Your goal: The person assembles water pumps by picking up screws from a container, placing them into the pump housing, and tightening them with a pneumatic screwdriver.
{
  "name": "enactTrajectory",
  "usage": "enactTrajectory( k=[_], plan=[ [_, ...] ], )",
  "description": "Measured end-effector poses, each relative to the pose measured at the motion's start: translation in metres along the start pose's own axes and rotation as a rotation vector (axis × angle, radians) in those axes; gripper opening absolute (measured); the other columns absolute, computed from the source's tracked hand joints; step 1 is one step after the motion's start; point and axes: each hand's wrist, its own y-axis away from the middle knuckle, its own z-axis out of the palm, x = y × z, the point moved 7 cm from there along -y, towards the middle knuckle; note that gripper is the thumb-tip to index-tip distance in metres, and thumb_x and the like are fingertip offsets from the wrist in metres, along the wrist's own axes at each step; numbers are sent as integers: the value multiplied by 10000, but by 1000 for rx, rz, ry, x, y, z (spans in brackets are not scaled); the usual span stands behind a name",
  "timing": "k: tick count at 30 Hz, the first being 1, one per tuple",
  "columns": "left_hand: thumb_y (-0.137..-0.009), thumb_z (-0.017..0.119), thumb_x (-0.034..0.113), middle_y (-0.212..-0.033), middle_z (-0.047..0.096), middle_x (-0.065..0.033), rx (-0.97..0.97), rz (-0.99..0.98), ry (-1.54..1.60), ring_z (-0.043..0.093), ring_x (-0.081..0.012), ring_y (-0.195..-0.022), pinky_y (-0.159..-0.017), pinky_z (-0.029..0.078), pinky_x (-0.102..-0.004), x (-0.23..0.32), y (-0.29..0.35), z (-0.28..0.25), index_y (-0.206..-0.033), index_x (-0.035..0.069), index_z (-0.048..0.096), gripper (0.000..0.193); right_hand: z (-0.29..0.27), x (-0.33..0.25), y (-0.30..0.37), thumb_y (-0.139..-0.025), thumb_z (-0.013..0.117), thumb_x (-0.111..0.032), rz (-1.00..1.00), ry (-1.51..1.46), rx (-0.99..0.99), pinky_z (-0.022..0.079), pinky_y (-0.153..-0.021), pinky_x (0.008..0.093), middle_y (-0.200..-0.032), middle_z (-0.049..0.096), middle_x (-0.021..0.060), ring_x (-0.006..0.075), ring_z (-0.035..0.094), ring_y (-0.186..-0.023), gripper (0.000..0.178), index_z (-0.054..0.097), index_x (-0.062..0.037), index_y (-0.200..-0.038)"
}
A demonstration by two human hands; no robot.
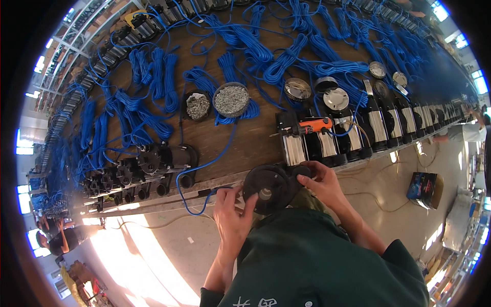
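Observation:
Both hands hold a round black pump (268,180) in front of me at the table's near edge, its circular end facing up. A small pale metal part shows in the hole at its middle. My left hand (232,214) closes on the left rim, thumb on top. My right hand (323,184) grips the short side outlet on the right, fingers curled round it. A blue cable (217,163) curves down from the table toward my left hand; where it ends is hidden. Just beyond the pump lies an orange-and-black power tool (313,125) on silver-and-black pump bodies.
The brown tabletop (215,148) carries many bundled blue cables (284,61). Two bowls of small metal parts, including a larger bowl (231,100), stand mid-table. Black pumps (156,157) line the left edge, silver-bodied ones (376,125) the right. A carton (425,190) sits on the floor.

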Motion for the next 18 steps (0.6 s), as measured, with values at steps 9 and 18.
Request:
enactTrajectory(
  k=[9,18],
  plan=[
    [-565,882,353,-1439,329,-228,-260,463,-82,359,-455,-1281,-1036,351,-511,22,-16,30,-1373,47,402,988,2,0,0,-836,736,-165,20,-40,3,497,-707,231,-946,681,64,94,625,-841,409,592,30,-1166],
    [-589,883,323,-1392,363,-258,-62,454,-20,346,-463,-1312,-1062,335,-528,26,-7,37,-1325,29,449,904,3,9,-3,-838,730,-152,-8,-101,19,501,-722,232,-977,679,85,102,627,-855,412,583,37,-1174]
  ],
)
